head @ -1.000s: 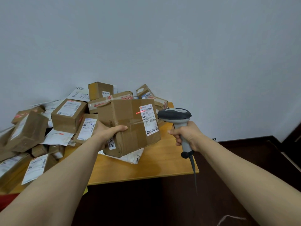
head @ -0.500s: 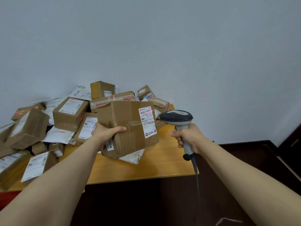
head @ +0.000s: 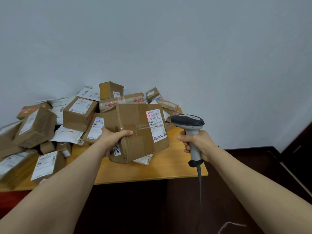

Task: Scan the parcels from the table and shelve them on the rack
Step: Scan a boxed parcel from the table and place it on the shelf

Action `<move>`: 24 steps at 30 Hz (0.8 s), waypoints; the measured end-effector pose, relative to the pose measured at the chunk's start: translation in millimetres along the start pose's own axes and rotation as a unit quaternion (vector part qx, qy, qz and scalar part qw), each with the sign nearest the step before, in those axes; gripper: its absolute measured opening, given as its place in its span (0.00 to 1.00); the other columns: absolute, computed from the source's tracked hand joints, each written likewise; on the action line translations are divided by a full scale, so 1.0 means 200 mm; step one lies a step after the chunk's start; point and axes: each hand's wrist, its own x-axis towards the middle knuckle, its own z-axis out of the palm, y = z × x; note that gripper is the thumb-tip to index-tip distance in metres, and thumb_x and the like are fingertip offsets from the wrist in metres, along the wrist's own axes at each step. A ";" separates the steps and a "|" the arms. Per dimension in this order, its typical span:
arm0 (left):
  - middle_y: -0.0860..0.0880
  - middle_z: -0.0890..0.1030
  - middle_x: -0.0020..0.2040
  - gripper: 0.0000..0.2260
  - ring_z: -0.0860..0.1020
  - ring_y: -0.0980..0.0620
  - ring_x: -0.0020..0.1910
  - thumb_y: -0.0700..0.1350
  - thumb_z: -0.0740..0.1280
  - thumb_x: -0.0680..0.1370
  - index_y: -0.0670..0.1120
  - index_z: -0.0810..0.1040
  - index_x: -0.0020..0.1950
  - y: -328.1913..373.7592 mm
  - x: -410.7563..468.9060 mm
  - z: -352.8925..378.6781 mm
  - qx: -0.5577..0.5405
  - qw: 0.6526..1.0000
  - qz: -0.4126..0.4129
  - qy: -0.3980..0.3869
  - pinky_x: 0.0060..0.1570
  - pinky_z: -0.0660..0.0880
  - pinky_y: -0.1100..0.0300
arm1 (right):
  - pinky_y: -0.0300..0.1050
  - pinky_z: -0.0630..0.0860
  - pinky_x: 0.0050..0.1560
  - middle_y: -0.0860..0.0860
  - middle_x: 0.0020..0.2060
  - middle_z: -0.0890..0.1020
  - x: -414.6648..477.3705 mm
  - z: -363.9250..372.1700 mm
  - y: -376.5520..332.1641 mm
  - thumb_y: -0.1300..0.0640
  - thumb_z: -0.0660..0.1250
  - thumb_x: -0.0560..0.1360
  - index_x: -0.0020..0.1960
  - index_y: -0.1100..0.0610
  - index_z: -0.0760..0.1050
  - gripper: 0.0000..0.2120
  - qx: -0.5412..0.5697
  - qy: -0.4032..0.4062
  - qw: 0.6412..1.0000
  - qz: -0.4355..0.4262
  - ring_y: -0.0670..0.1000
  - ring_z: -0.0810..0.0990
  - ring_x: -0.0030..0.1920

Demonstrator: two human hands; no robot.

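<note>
A: Head view, what's the left side doing?
B: The left hand (head: 114, 139) is curled round the near-left corner of a brown cardboard parcel (head: 138, 132), thumb on top. The parcel is held tilted above the wooden worktop (head: 152, 171).
A: And the right?
B: The right hand (head: 197, 144) is wrapped round the grip of a grey barcode scanner (head: 187, 122), head aimed left at the parcel. It's near the parcel, not touching. Its cable (head: 200, 179) hangs down.
A: Beam?
B: A red scan line (head: 149, 116) sits on the white shipping label (head: 157, 127), just under its barcode.
A: Remaining stock?
B: A pile of parcels (head: 79, 114), boxes plus mailers, is heaped left and back on the worktop. One white mailer (head: 143, 160) lies directly under the held parcel.
</note>
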 end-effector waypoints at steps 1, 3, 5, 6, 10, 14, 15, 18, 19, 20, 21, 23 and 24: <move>0.46 0.75 0.61 0.46 0.76 0.48 0.49 0.54 0.81 0.61 0.46 0.62 0.71 -0.01 -0.02 -0.03 -0.008 1.000 -0.006 -0.011 0.35 0.73 0.53 | 0.43 0.74 0.29 0.54 0.26 0.75 -0.01 0.02 0.01 0.66 0.76 0.68 0.45 0.62 0.75 0.11 0.019 0.004 1.000 0.000 0.49 0.69 0.23; 0.47 0.76 0.60 0.44 0.76 0.46 0.52 0.56 0.81 0.59 0.46 0.65 0.70 -0.03 -0.08 -0.11 -0.014 0.999 -0.015 -0.034 0.40 0.75 0.49 | 0.44 0.76 0.31 0.58 0.32 0.77 -0.04 0.05 0.02 0.69 0.75 0.67 0.50 0.63 0.75 0.15 0.043 0.025 0.999 0.000 0.50 0.71 0.24; 0.48 0.79 0.57 0.42 0.77 0.46 0.54 0.59 0.79 0.55 0.49 0.71 0.66 -0.05 -0.15 -0.19 -0.028 0.998 -0.021 -0.055 0.41 0.76 0.48 | 0.46 0.78 0.35 0.63 0.41 0.79 -0.05 0.08 0.02 0.72 0.73 0.67 0.54 0.64 0.74 0.17 0.060 0.034 0.998 0.000 0.52 0.74 0.28; 0.48 0.79 0.56 0.42 0.77 0.47 0.54 0.60 0.79 0.54 0.50 0.72 0.64 -0.08 -0.20 -0.24 -0.042 0.997 -0.026 -0.057 0.39 0.77 0.49 | 0.47 0.79 0.38 0.65 0.44 0.80 -0.07 0.11 0.03 0.72 0.73 0.68 0.56 0.64 0.74 0.17 0.062 0.030 0.998 -0.001 0.54 0.77 0.31; 0.47 0.82 0.53 0.39 0.79 0.47 0.53 0.61 0.80 0.51 0.51 0.76 0.59 -0.18 -0.40 -0.40 -0.105 0.993 -0.036 -0.043 0.37 0.80 0.45 | 0.49 0.80 0.38 0.59 0.50 0.82 -0.11 0.22 0.03 0.67 0.74 0.69 0.60 0.61 0.75 0.20 0.044 0.009 0.999 0.006 0.55 0.81 0.44; 0.45 0.81 0.51 0.37 0.79 0.46 0.53 0.61 0.79 0.50 0.49 0.78 0.56 -0.30 -0.69 -0.57 -0.170 0.985 -0.034 0.016 0.40 0.80 0.44 | 0.53 0.80 0.41 0.58 0.52 0.82 -0.18 0.36 0.03 0.66 0.75 0.68 0.58 0.61 0.77 0.19 0.010 -0.068 0.998 0.012 0.57 0.80 0.49; 0.45 0.81 0.52 0.38 0.79 0.46 0.54 0.61 0.79 0.50 0.49 0.78 0.57 -0.34 -0.77 -0.60 -0.186 0.981 -0.035 0.033 0.42 0.80 0.44 | 0.54 0.80 0.41 0.58 0.51 0.82 -0.21 0.39 0.04 0.66 0.75 0.69 0.59 0.62 0.77 0.20 0.015 -0.090 0.996 0.014 0.57 0.80 0.49; 0.45 0.82 0.55 0.36 0.79 0.46 0.56 0.60 0.78 0.54 0.49 0.78 0.59 -0.50 -1.05 -0.67 -0.234 0.969 -0.031 0.078 0.48 0.79 0.45 | 0.57 0.81 0.44 0.58 0.50 0.83 -0.32 0.53 0.09 0.67 0.75 0.68 0.54 0.61 0.77 0.16 0.032 -0.158 0.987 0.010 0.58 0.82 0.51; 0.46 0.83 0.54 0.33 0.80 0.47 0.55 0.59 0.78 0.56 0.50 0.79 0.58 -0.56 -1.15 -0.70 -0.248 0.964 -0.031 0.093 0.48 0.79 0.46 | 0.57 0.82 0.44 0.57 0.49 0.83 -0.37 0.59 0.12 0.67 0.75 0.68 0.52 0.60 0.77 0.14 0.040 -0.182 0.982 0.008 0.57 0.82 0.51; 0.47 0.84 0.52 0.29 0.82 0.48 0.53 0.58 0.77 0.58 0.50 0.80 0.57 -0.61 -1.26 -0.72 -0.258 0.959 -0.033 0.109 0.46 0.80 0.48 | 0.56 0.82 0.42 0.55 0.48 0.83 -0.43 0.65 0.15 0.66 0.75 0.68 0.51 0.59 0.77 0.14 0.047 -0.203 0.978 0.008 0.56 0.82 0.50; 0.47 0.84 0.51 0.28 0.82 0.48 0.51 0.58 0.77 0.59 0.50 0.80 0.56 -0.66 -1.36 -0.75 -0.263 0.956 -0.035 0.125 0.44 0.80 0.50 | 0.54 0.82 0.40 0.53 0.47 0.83 -0.49 0.71 0.17 0.65 0.75 0.68 0.50 0.58 0.77 0.13 0.053 -0.222 0.974 0.008 0.54 0.82 0.47; 0.45 0.83 0.54 0.31 0.81 0.47 0.54 0.58 0.78 0.57 0.50 0.79 0.57 -0.77 -1.58 -0.81 -0.267 0.948 -0.042 0.167 0.42 0.80 0.52 | 0.50 0.82 0.36 0.51 0.41 0.85 -0.63 0.83 0.22 0.65 0.75 0.68 0.48 0.56 0.77 0.12 0.054 -0.264 0.963 0.012 0.52 0.84 0.42; 0.45 0.82 0.55 0.34 0.80 0.47 0.56 0.59 0.79 0.55 0.51 0.79 0.58 -0.82 -1.70 -0.84 -0.270 0.943 -0.045 0.191 0.43 0.80 0.52 | 0.48 0.82 0.34 0.49 0.37 0.86 -0.70 0.89 0.25 0.65 0.74 0.69 0.47 0.56 0.77 0.10 0.053 -0.286 0.957 0.014 0.51 0.85 0.38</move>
